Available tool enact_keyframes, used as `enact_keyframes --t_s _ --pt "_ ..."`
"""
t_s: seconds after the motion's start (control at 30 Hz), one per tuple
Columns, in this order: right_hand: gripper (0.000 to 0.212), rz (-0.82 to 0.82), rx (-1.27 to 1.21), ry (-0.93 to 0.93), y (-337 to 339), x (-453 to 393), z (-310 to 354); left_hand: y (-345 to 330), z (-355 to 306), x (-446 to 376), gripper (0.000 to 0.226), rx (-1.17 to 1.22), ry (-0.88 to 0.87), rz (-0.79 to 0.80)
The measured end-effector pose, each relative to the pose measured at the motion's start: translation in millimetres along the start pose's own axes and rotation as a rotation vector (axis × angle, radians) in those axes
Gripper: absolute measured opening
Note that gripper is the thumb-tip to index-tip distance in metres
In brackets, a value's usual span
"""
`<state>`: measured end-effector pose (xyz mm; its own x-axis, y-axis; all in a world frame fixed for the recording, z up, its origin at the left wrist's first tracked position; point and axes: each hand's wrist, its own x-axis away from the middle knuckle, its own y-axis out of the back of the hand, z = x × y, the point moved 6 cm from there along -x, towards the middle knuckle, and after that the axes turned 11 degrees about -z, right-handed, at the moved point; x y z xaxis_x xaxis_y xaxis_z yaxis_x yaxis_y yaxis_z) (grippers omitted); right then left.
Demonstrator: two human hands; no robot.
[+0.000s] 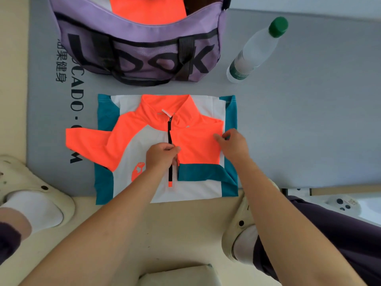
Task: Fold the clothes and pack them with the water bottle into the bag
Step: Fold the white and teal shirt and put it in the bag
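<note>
An orange, white and teal zip-neck shirt (144, 133) lies front up on the grey mat, its right side folded in over the chest and its left sleeve spread out. My left hand (161, 156) pinches the folded edge beside the black zipper. My right hand (233, 144) pinches the fold at the shirt's right edge. Behind the shirt stands an open purple bag (136, 42) with an orange garment (147, 9) inside. A clear water bottle (256, 49) with a green cap stands upright to the right of the bag.
The grey mat (299, 120) with black lettering covers the floor ahead; beige floor lies nearer me. My feet in cream clogs sit at the left (31, 195) and right (241, 221). A white object (350, 205) lies at the right edge.
</note>
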<state>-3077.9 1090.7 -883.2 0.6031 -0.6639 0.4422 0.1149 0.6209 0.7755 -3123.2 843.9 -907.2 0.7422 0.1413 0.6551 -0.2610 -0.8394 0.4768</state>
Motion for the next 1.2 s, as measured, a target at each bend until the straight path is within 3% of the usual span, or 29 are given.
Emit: enact_keyframes --t_s 0.17,0.3,0.37,0.43,0.53,0.6,0.7,0.8,0.87,1.0,1.07,1.2 --pt "0.009 0.012 0.072 -0.03 -6.1 -16.1 -0.5 -0.1 -1.2 -8.0 0.013 -0.033 -0.032 0.007" --pt "0.026 -0.08 0.066 0.043 -2.9 -0.2 10.8 11.8 -1.4 -11.6 0.022 -0.059 -0.059 -0.035" --pt "0.035 -0.104 0.117 0.185 -12.4 18.1 33.3 38.4 1.5 -14.8 0.026 -0.029 -0.063 -0.148" --pt "0.034 -0.013 0.115 0.328 -37.4 38.8 62.3 81.4 5.6 -19.1 0.024 0.008 -0.088 -0.328" --pt "0.03 0.169 0.119 0.458 -84.3 65.6 101.7 153.1 12.4 -31.3 0.013 -0.111 -0.16 -0.598" --pt "0.033 0.217 0.149 0.471 -108.0 75.4 118.1 189.5 20.2 -48.3 0.015 -0.213 -0.136 -0.667" --pt "0.057 0.209 0.286 0.383 -129.2 77.7 122.8 216.3 21.7 -79.0 0.031 -0.377 -0.162 -0.57" --pt "0.079 0.17 0.45 0.358 -138.0 78.0 125.8 209.1 10.7 -98.1 0.06 -0.58 -0.381 -0.299" --pt "0.084 0.167 0.475 0.339 -140.5 77.4 128.0 202.8 10.0 -104.3 0.065 -0.688 -0.467 -0.19" --pt "0.088 0.197 0.475 0.35 -140.7 76.6 126.6 213.5 18.6 -113.0 0.042 -0.851 -0.459 -0.277" --pt "0.09 0.212 0.477 0.369 -140.7 76.7 124.5 223.0 27.3 -114.1 0.041 -0.895 -0.403 -0.268" --pt "0.092 0.231 0.454 0.368 -140.5 75.3 121.7 256.6 28.5 -104.5 0.046 -0.651 -0.353 -0.346"
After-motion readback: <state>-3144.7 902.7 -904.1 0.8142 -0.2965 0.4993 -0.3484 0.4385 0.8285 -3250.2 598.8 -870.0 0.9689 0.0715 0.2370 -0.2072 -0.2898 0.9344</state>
